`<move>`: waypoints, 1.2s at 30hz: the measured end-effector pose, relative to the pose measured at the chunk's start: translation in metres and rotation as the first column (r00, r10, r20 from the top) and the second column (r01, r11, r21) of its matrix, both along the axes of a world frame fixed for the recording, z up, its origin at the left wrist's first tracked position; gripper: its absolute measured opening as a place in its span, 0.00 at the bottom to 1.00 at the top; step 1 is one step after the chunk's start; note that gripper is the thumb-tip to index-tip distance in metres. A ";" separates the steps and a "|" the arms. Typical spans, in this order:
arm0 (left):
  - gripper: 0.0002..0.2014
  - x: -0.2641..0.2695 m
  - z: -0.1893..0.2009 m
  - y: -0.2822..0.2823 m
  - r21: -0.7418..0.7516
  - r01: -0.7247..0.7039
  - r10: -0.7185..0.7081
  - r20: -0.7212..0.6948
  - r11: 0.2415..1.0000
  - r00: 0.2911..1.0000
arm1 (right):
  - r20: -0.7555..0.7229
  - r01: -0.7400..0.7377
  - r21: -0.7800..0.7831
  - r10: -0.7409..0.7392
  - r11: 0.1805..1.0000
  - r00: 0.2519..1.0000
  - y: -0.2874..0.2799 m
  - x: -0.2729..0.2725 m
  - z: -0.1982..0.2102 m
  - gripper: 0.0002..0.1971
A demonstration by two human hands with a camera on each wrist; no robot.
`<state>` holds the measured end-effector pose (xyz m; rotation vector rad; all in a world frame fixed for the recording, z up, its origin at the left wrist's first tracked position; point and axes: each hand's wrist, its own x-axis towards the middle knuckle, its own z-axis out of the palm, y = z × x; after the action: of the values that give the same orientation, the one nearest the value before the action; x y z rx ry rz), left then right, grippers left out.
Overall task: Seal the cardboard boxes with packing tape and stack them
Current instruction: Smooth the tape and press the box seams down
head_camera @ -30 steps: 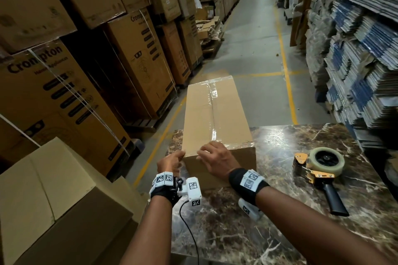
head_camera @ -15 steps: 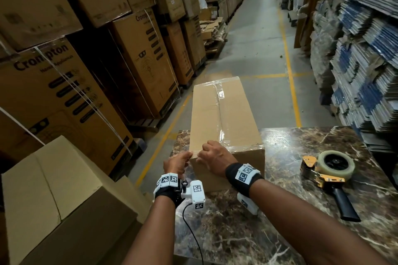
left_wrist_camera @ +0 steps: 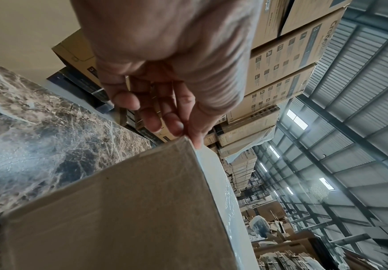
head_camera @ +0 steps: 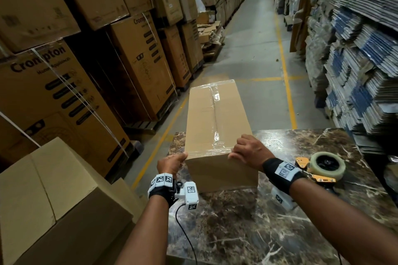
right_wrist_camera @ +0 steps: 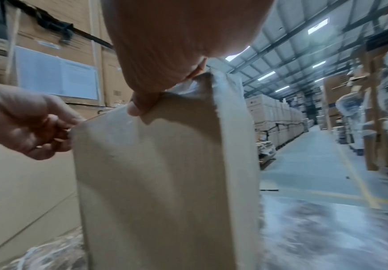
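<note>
A long cardboard box (head_camera: 215,125) lies on the marble table (head_camera: 247,232), reaching out over its far edge. Clear tape runs along its top seam and across its near top edge. My left hand (head_camera: 172,162) pinches the near left top corner, thumb on top and fingers (left_wrist_camera: 172,126) down the side of the box (left_wrist_camera: 130,210). My right hand (head_camera: 245,153) holds the near right top corner, its thumb (right_wrist_camera: 139,104) pressed on the near face of the box (right_wrist_camera: 160,182) and the fingers over the top. A tape dispenser (head_camera: 323,165) lies on the table just right of my right wrist.
A plain cardboard box (head_camera: 53,200) stands low at my left, beside the table. Tall stacks of printed cartons (head_camera: 140,60) line the left side. Piles of flattened cartons (head_camera: 355,71) fill the right. A concrete aisle (head_camera: 258,49) with yellow lines runs ahead.
Both hands slid apart along the near top edge, from close together near the left corner to one on each corner. The box and dispenser have not moved.
</note>
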<state>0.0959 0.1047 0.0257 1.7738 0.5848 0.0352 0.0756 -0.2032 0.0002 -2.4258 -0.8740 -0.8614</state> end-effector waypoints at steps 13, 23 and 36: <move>0.14 0.001 -0.009 0.002 0.016 0.012 -0.012 0.020 1.000 1.000 | -0.091 0.108 0.149 -0.095 0.983 0.991 -0.056 -0.016 -0.006 0.13; 0.14 0.013 -0.008 0.024 0.147 0.017 -0.023 0.042 0.989 0.999 | -0.145 0.088 0.274 -0.050 0.958 0.988 -0.020 -0.040 -0.007 0.16; 0.11 -0.002 -0.025 0.035 0.685 0.040 -0.491 0.479 0.727 0.727 | -0.251 -0.203 -0.002 0.196 0.979 0.948 0.095 -0.029 -0.005 0.11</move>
<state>0.0941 0.1401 0.0010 2.3229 -0.2691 0.6829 0.0467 -0.1079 -0.0043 -2.3516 -1.0163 -0.4609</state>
